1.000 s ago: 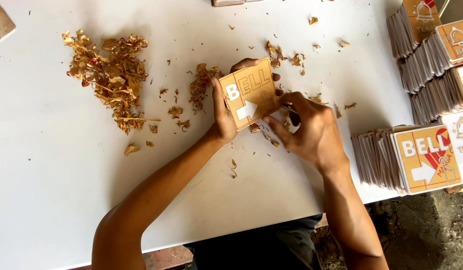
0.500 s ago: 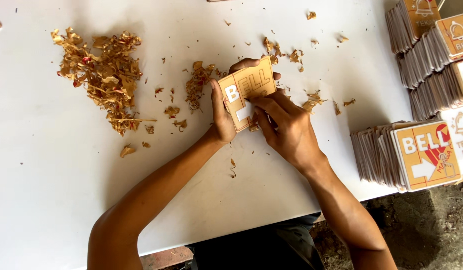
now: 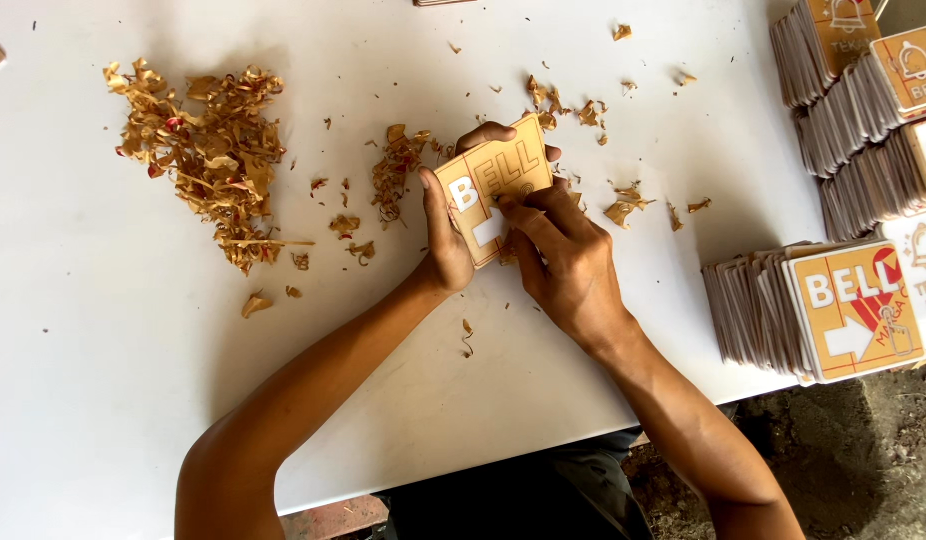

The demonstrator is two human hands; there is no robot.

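Orange plaque (image 3: 491,185) unmoved, left hand (image 3: 445,240) still clasping it, right hand (image 3: 563,255) fingertips pinching its face

The right hand (image 3: 568,265) covers the square plaque's (image 3: 488,180) lower part; stacked plaques (image 3: 863,110) at the table's (image 3: 103,400) right edge run out of frame.

orange square sign plate (image 3: 488,185) | white lettering, arrow | tilted | held above table
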